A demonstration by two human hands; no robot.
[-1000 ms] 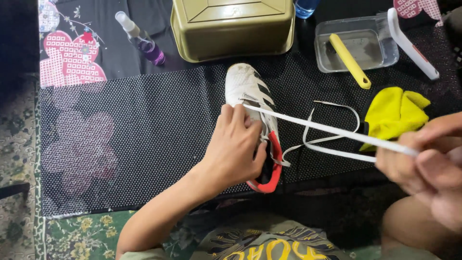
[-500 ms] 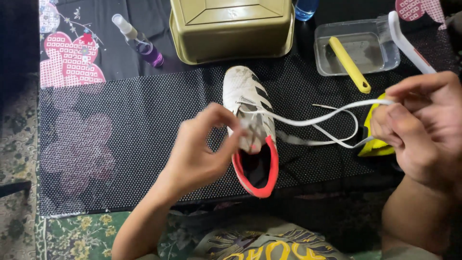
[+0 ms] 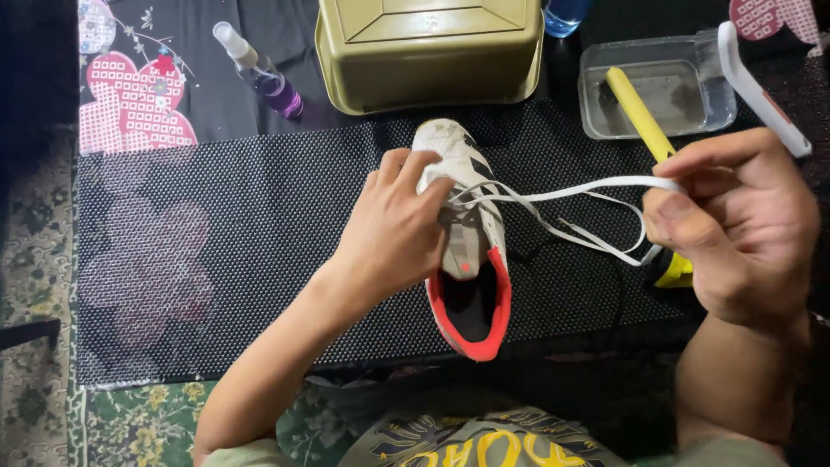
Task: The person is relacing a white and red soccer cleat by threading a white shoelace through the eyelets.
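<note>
A black dotted mat [image 3: 216,259] is spread over a flowered cloth [image 3: 130,95], and everything is laid out on it; at the far edge an upturned olive plastic basin [image 3: 428,52] is set, with a clear plastic tub [image 3: 683,117] to its right, in which a yellow-handled brush [image 3: 635,108] is propped, and a small spray bottle [image 3: 259,73] with purple liquid to its left; a yellow cloth [image 3: 673,270] is partly hidden behind the right hand.

The white shoe [image 3: 462,251] with its red-lined collar is placed at the middle of the mat, toe pointing away from the person; it is steadied by the left hand [image 3: 393,233], whose fingers are curled over the forefoot and pressed on the eyelets, so that the shoe is gripped rather than lifted.

The white lace [image 3: 571,192] is pinched between thumb and forefinger of the right hand [image 3: 735,229], which is closed on it and held out to the right, above the mat; the lace is drawn nearly taut from the eyelets, with a slack loop trailing below.

The step in hand is judged to be the working of the lace through the eyelets; whether it is being threaded in or pulled out cannot be told. For the next move, a firm hold on the shoe would be called for, and a pull kept in line with the eyelet.
</note>
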